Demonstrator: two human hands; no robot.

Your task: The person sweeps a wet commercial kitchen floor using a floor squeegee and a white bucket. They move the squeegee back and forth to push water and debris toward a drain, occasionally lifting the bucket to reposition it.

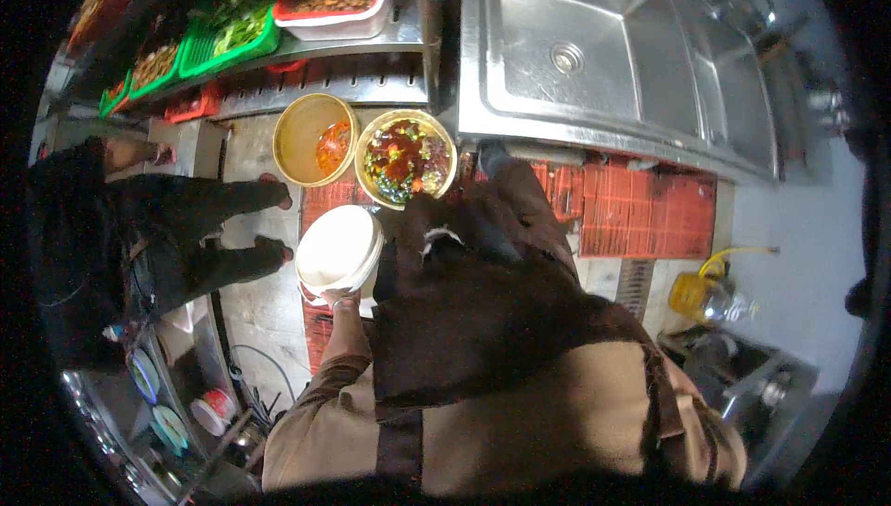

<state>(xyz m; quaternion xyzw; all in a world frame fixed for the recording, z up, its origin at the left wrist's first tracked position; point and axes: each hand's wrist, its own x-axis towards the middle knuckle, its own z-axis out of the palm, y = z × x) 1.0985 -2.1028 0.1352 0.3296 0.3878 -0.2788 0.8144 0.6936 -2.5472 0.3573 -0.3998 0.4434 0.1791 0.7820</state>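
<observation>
My left hand (342,296) grips the rim of a white plastic bucket (339,245) at my left side; it may be more than one, nested. My right hand is out of view. Before me on the floor stand two round tubs side by side. The right tub (406,158) is nearly full of dark reddish liquid with chopped green pieces and some orange bits. The left tub (296,140) is tilted and holds a little orange-red stuff at one side. A dark brown apron (459,325) covers my front.
A steel sink (557,18) is ahead to the right. On a steel shelf (327,50) ahead left stand a green basket of leafy vegetables (268,39) and a red-rimmed tub (341,15). Another person (160,227) stands at the left. Red mats (647,206) and a yellow jug (686,297) lie right.
</observation>
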